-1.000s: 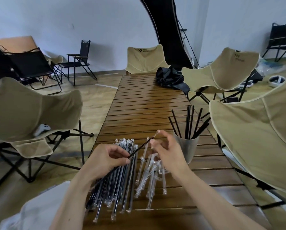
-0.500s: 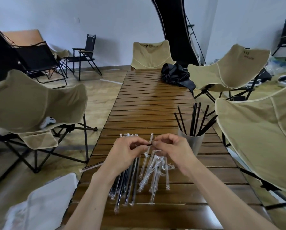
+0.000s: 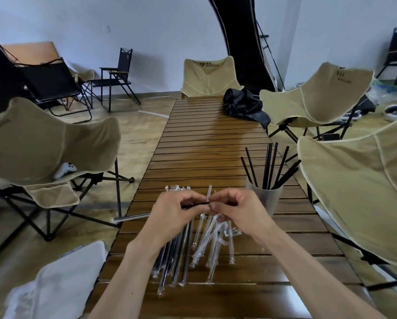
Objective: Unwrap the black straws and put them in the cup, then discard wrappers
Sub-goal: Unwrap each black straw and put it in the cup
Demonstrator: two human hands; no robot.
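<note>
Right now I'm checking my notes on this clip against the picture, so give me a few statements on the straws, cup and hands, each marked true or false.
1. The cup stands to the right of both hands. True.
2. The cup holds no straws. False: several black straws stand in it.
3. Both hands hold one straw between them. True: left hand, right hand.
4. The wrapped straws lie on a chair. False: they lie on the wooden table.
5. Empty wrappers lie on the table. True.

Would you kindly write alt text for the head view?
Both hands, left and right, pinch one black straw above wrapped straws and empty clear wrappers on a slatted wooden table. A translucent cup to the right holds unwrapped straws.
</note>
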